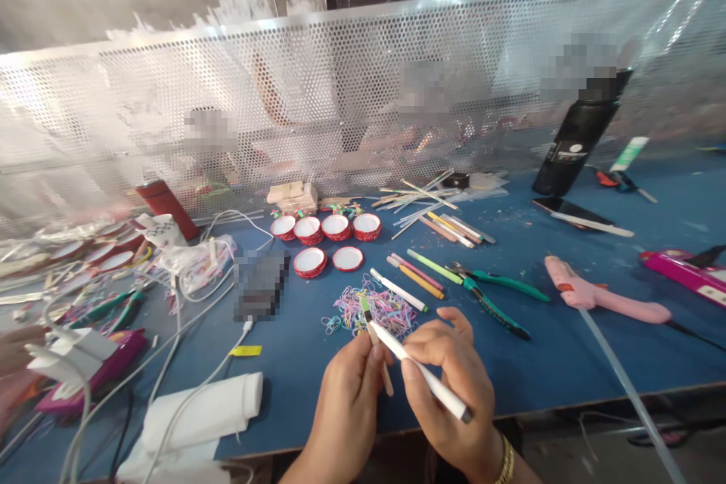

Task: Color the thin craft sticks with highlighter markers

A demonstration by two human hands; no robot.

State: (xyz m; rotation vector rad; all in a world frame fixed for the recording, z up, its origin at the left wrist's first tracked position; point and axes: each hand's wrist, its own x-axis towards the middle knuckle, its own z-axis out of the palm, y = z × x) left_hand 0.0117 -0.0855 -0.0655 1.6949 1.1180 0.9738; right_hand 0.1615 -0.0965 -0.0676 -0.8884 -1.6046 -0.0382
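Note:
Between its thumb and fingers, my left hand [345,389] pinches a thin wooden stick [388,378] whose upper end is green with a black band below. In my right hand [454,378] is a white marker pen [423,372], gripped like a pencil and slanted. Its tip meets or nearly meets the stick just under the black band; contact is hard to tell. Behind both hands lies a heap of coloured rubber bands [350,310]. A white marker with a green end [401,290] and several coloured pens [420,280] rest beside the heap.
Green-handled pliers [493,299] and a pink glue gun [604,299] lie to the right. Red-rimmed lids [309,262] stand in stacks behind. A phone [262,283], cables and a white paper roll [201,408] are left. A black bottle [575,144] stands near the perforated metal screen [318,91].

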